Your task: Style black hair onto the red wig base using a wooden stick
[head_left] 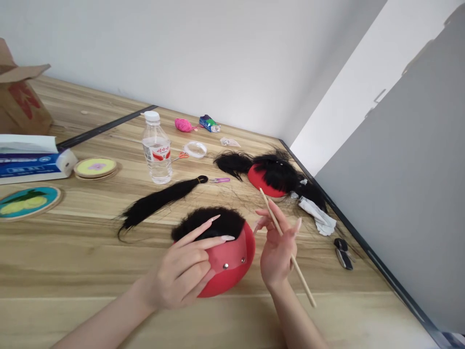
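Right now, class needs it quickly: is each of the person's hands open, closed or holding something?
Left hand: partly open, resting over the black hair on the red form.
Right hand: closed on a thin wooden stick.

2 bare forearms [116, 312]; hands [183, 274] [278, 254]: long tapered nails [228, 238], pale polish.

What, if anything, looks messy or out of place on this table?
Loose dark strands lie scattered across the tabletop around the farther red form, and a crumpled white tissue sits beside it. Both look untidy; nothing appears spilled.
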Demonstrator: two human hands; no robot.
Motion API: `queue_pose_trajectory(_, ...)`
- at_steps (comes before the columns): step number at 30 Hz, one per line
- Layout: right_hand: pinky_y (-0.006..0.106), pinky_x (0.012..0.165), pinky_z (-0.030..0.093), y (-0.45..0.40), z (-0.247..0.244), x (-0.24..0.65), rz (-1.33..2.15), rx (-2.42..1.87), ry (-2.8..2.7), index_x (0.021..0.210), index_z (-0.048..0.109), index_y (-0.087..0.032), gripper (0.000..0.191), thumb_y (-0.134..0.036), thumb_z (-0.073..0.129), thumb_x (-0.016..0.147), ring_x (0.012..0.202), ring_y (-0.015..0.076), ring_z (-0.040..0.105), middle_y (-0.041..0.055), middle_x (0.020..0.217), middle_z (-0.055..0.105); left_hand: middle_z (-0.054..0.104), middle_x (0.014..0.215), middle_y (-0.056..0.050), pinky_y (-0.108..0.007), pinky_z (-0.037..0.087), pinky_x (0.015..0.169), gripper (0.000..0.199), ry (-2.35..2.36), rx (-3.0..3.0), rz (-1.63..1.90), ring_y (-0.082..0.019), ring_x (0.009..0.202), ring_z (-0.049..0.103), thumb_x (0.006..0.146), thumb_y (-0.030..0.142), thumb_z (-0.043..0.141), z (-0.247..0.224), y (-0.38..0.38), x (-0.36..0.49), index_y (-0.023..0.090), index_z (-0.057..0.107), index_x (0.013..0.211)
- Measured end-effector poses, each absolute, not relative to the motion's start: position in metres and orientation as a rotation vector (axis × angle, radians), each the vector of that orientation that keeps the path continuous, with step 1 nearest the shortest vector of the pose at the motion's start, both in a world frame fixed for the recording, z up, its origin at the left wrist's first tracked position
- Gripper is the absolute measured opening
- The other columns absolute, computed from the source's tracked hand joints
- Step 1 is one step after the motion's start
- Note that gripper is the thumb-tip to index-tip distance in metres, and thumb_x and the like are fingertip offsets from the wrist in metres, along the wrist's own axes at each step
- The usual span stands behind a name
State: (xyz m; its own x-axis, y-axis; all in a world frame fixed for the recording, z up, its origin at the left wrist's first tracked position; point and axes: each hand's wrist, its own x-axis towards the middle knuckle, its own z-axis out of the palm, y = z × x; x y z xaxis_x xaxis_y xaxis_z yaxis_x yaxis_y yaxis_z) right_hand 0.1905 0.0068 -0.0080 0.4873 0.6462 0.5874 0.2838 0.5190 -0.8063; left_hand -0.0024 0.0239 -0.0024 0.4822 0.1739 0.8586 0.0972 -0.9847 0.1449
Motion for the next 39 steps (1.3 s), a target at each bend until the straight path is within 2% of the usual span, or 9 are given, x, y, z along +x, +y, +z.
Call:
queue_pose_trajectory(2,0.036,0.068,0.050,0.001,-0.005,0.184,0.257,-1.055,-1.159,0.117,0.064,-0.020,0.039,-0.040,0.036,0.099,0.070,0.0175,0.062,0.0077,0.096,0.070,0.061,0.070,-0.002,-0.057,0.049,0.101,0.019,0.263,2.607,1.573,-0.025,0.104,0.067,0.084,-0.001,0.044,-0.002,0.026,-0.004,0.015,0.052,0.079)
queue_pose_trajectory(4,0.033,0.068,0.049,-0.005,-0.002,0.176,0.221,-1.011,-1.214,0.095,0.069,-0.022,0.019,-0.028,0.051,0.094,0.067,0.0160,0.061,0.0025,0.080,0.069,0.063,0.072,-0.003,-0.054,0.051,0.099,0.019,0.267,2.592,1.612,-0.025,0.101,0.069,0.083,-0.002,0.044,-0.001,0.027,-0.004,0.014,0.053,0.080)
queue_pose_trajectory(7,0.029,0.058,0.046,-0.014,-0.002,0.167,0.296,-0.873,-1.209,0.071,0.061,-0.021,0.023,-0.019,0.053,0.093,0.052,0.0125,0.054,-0.0031,0.056,0.058,0.062,0.071,-0.004,-0.051,0.055,0.096,0.019,0.287,2.582,1.666,-0.025,0.098,0.069,0.083,-0.003,0.045,-0.002,0.027,-0.004,0.014,0.054,0.080)
queue_pose_trajectory(12,0.025,0.045,0.043,-0.020,-0.009,0.163,0.505,-0.878,-1.172,0.082,0.068,-0.019,0.030,-0.024,0.042,0.098,0.049,0.0128,0.057,0.0006,0.058,0.061,0.062,0.068,-0.003,-0.049,0.056,0.095,0.019,0.333,2.571,1.700,-0.024,0.095,0.071,0.082,-0.003,0.045,-0.003,0.024,-0.003,0.014,0.054,0.079)
queue_pose_trajectory(15,0.024,0.043,0.045,-0.019,-0.012,0.162,0.556,-0.900,-1.157,0.076,0.066,-0.018,0.029,-0.025,0.047,0.097,0.046,0.0120,0.057,0.0001,0.057,0.061,0.062,0.067,-0.002,-0.047,0.056,0.094,0.020,0.367,2.571,1.684,-0.024,0.095,0.071,0.083,-0.001,0.045,-0.001,0.024,-0.003,0.015,0.054,0.077)
queue_pose_trajectory(19,0.023,0.041,0.043,-0.018,-0.014,0.161,0.501,-0.958,-1.173,0.064,0.059,-0.018,0.031,-0.024,0.053,0.094,0.038,0.0096,0.051,-0.0027,0.049,0.058,0.062,0.065,-0.001,-0.049,0.056,0.095,0.022,0.354,2.574,1.682,-0.024,0.095,0.071,0.082,-0.002,0.044,0.000,0.024,-0.003,0.016,0.054,0.074)
queue_pose_trajectory(24,0.024,0.044,0.047,-0.019,-0.011,0.162,0.467,-0.978,-1.296,0.076,0.070,-0.019,0.028,-0.025,0.050,0.095,0.043,0.0121,0.058,-0.0009,0.051,0.063,0.062,0.068,-0.003,-0.049,0.055,0.096,0.019,0.328,2.581,1.676,-0.025,0.096,0.070,0.080,-0.003,0.045,-0.001,0.024,-0.003,0.014,0.054,0.078)
queue_pose_trajectory(28,0.022,0.041,0.044,-0.019,-0.013,0.163,0.408,-0.988,-1.289,0.069,0.067,-0.019,0.028,-0.021,0.054,0.093,0.039,0.0104,0.055,-0.0028,0.048,0.060,0.061,0.066,-0.002,-0.051,0.054,0.096,0.020,0.332,2.582,1.663,-0.026,0.097,0.070,0.080,-0.004,0.045,-0.003,0.023,-0.003,0.013,0.053,0.077)
queue_pose_trajectory(39,0.021,0.041,0.043,-0.018,-0.014,0.162,0.265,-0.983,-1.402,0.073,0.067,-0.020,0.025,-0.014,0.052,0.092,0.040,0.0094,0.056,-0.0030,0.050,0.061,0.060,0.068,-0.002,-0.052,0.056,0.094,0.018,0.354,2.584,1.679,-0.025,0.095,0.071,0.081,-0.002,0.046,-0.003,0.023,-0.004,0.014,0.053,0.078)
